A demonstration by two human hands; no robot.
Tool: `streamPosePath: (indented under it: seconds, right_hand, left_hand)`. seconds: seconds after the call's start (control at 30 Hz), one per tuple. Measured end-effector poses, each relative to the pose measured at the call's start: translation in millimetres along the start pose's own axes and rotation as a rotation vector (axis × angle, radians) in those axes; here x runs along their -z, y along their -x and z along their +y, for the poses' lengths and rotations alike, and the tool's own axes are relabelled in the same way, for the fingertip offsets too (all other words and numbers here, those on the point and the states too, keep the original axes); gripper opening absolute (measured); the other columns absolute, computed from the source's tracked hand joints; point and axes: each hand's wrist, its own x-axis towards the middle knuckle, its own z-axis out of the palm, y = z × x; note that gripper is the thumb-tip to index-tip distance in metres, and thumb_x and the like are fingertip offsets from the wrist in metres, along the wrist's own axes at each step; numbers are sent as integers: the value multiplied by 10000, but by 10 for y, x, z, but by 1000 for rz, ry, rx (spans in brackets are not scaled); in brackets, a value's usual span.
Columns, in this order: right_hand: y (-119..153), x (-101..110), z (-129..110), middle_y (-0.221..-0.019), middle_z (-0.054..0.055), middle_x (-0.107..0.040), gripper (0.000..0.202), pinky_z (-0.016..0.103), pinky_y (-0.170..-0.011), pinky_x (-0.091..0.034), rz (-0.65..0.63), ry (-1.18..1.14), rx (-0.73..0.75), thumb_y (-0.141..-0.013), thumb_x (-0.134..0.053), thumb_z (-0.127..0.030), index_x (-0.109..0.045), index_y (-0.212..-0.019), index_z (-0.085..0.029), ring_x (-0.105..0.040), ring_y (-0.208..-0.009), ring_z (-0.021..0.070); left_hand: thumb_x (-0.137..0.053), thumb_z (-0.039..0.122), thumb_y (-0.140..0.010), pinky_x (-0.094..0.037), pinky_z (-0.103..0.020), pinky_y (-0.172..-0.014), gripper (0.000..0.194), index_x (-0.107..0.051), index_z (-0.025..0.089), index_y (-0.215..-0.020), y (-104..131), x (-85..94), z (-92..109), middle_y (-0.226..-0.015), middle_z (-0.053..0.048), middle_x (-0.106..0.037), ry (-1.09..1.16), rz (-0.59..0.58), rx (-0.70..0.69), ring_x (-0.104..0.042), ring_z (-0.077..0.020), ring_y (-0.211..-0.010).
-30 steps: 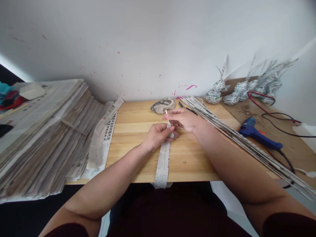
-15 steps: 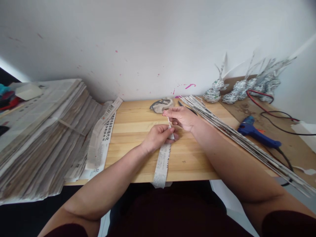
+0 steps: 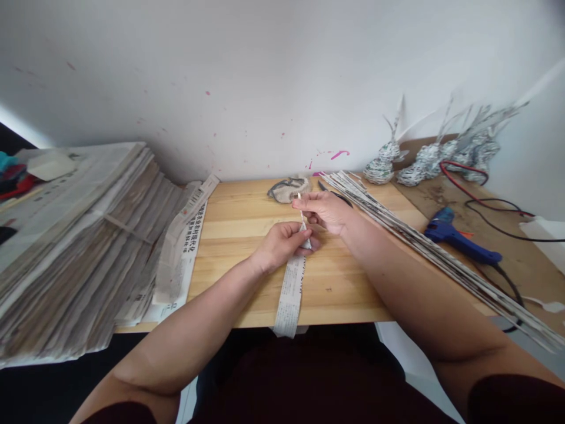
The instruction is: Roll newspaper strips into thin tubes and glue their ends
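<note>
One newspaper strip (image 3: 289, 294), pale grey with small black print, lies down the table (image 3: 344, 282) and over its near edge; my left hand (image 3: 285, 241) pinches its folded upper part, my right hand (image 3: 322, 211) its thin rolled tip. Right: one blue glue gun (image 3: 463, 237), at least three woven paper figures (image 3: 379, 169). Left: newspaper sheet (image 3: 188, 250) headed 农业农村现代化.

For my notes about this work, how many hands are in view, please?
2. The left hand pinches the newspaper strip where it narrows; the right hand holds its thin end, farther from the body. No other hands show.
</note>
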Motion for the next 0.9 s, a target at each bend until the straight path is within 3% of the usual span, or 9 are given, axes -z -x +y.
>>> streamPosePath:
  seconds: [0.13, 0.23, 0.33, 0.47, 0.57, 0.63, 0.77, 0.9]
  right_hand:
    - [23, -35, -10, -500, -61, -444, 454, 204, -395, -204, 40, 27, 13, -533, -866, -507, -568, -621, -176, -330, -442, 48]
    - [46, 33, -40, -544, -24, -505, 466, 209, -420, -264, -124, 97, 24, -640, -776, -596, -662, -736, -155, -414, -483, 70]
    - [55, 92, -57, -578, -10, -544, 438, 214, -453, -310, -279, 154, 16, -679, -769, -550, -697, -805, -137, -460, -517, 78]
    - [42, 38, -28, -512, -63, -464, 401, 200, -416, -252, -122, 126, 20, -569, -860, -444, -587, -632, -157, -375, -454, 44]
    - [29, -4, 4, -489, -84, -420, 459, 191, -395, -227, -13, 78, 17, -519, -884, -449, -532, -614, -170, -342, -432, 36]
    - [25, 14, 11, -494, -77, -431, 456, 189, -390, -232, -41, 75, 4, -551, -860, -500, -572, -661, -164, -350, -431, 39]
    - [27, 95, -4, -543, -34, -501, 447, 193, -415, -300, -251, 106, -28, -688, -770, -537, -694, -851, -128, -427, -474, 63]
    - [27, 70, -1, -507, -57, -453, 333, 190, -398, -267, -167, 111, -1, -664, -820, -404, -686, -787, -126, -376, -452, 53]
  left_hand:
    - [-731, 425, -771, -558, -277, -731, 345, -694, 100, -881, -9, -8, -12, -812, -104, -730, 22, -3, 16, -691, -157, -778]
    - [-733, 437, -766, -557, -289, -740, 373, -701, 94, -906, -5, 2, -10, -832, -120, -735, 42, -9, 22, -695, -171, -798]
    - [-741, 449, -756, -559, -301, -744, 399, -705, 89, -924, 4, 7, -2, -858, -129, -737, 54, -3, 18, -697, -180, -808]
    - [-756, 453, -740, -558, -302, -751, 416, -712, 84, -928, 3, 2, -6, -842, -119, -735, 46, -2, 23, -693, -176, -802]
    - [-752, 456, -747, -559, -319, -779, 413, -716, 85, -925, -6, 10, -19, -847, -118, -736, 57, -18, 15, -696, -185, -827]
    - [-743, 448, -762, -559, -333, -792, 404, -718, 90, -947, -10, 23, -22, -859, -123, -739, 72, -29, 14, -698, -195, -847]
    - [-723, 433, -789, -558, -339, -788, 389, -720, 91, -975, -6, 40, -11, -883, -141, -742, 81, -34, 22, -700, -211, -873]
    - [-736, 419, -779, -558, -334, -774, 379, -718, 90, -966, 8, 31, -1, -883, -138, -742, 75, -15, 31, -700, -203, -851]
